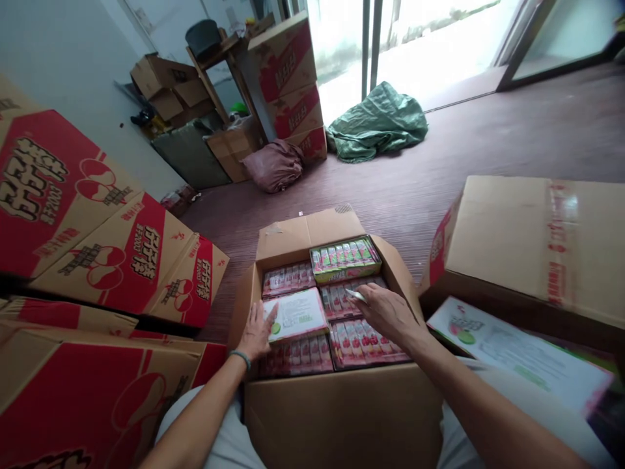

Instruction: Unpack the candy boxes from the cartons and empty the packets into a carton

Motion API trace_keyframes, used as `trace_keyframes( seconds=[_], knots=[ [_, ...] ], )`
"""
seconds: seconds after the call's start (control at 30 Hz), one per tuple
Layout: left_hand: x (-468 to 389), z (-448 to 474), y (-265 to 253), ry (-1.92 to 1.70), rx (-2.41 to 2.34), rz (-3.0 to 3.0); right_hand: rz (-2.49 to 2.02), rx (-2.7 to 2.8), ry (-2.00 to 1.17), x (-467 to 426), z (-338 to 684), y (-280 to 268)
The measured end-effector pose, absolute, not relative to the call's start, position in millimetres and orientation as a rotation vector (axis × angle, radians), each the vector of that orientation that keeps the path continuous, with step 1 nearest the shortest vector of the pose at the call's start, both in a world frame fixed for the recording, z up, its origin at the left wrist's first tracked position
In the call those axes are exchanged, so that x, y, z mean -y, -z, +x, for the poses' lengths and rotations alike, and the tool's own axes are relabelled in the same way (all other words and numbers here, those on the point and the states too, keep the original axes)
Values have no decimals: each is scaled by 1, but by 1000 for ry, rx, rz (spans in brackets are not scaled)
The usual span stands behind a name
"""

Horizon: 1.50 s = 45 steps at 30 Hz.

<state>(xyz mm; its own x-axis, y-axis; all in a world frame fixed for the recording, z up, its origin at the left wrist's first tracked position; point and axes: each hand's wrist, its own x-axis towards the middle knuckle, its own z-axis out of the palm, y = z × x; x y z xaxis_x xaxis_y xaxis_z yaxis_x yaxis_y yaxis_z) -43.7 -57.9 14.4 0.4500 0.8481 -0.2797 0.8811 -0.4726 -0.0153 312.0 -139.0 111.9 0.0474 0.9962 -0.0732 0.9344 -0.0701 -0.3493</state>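
An open cardboard carton [342,410] stands between my knees, filled with small display boxes. My left hand [256,331] lies at the left edge of a white-lidded box [297,314], fingers spread and touching it. My right hand [383,306] is closed around a slim white tool [356,295], its exact kind unclear. Below that hand are boxes of red-and-pink packets [366,342], and another pink row [288,279] sits at the back left. At the back right, a green box [346,257] shows its row of packets, higher than its neighbours.
Red-printed cartons [112,247] are stacked close on my left. A taped carton [512,241] stands on the right, with a white-topped box [517,345] beside my leg. Farther off lie a green sack [381,124], a brown bag [274,166] and more stacked cartons [293,78].
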Motion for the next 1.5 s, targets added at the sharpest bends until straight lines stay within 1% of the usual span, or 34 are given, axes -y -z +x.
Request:
trace_keyframes(
  seconds=[0.1,0.23,0.33,0.43,0.53,0.67,0.73,0.8,0.93,1.03,1.13,1.33,1.5],
  knots=[
    [42,-40,-24,378,-1573,2458,-2117,1975,-422,140,312,-110],
    [22,-25,-51,361,-1536,2262,-2133,1935,-423,138,315,-112],
    [27,-19,-70,258,-1269,1882,-2150,1892,-430,137,318,-115],
    [45,-8,-73,110,-972,1411,-2162,1857,-421,135,318,-115],
    [67,7,-62,16,-1027,1513,-2119,1853,-462,135,314,-108],
    [100,14,-42,-351,-1437,1904,-1998,1888,-523,138,301,-89],
    [113,12,-33,-473,-1608,2070,-1922,1976,-517,142,290,-82],
    [119,9,-26,-461,-1651,2113,-1875,2105,-474,146,277,-79],
    [116,6,-11,-471,-1650,1993,-1809,2481,-323,146,243,-87],
    [115,5,-2,-547,-1603,1934,-1679,2802,-205,135,210,-97],
    [119,5,4,-555,-1575,1961,-1525,3004,-142,119,173,-100],
    [120,3,10,-571,-1567,1977,-1483,3136,-112,104,134,-93],
    [119,0,6,-573,-1545,1988,-1663,3151,-70,95,158,-92]
  ],
)
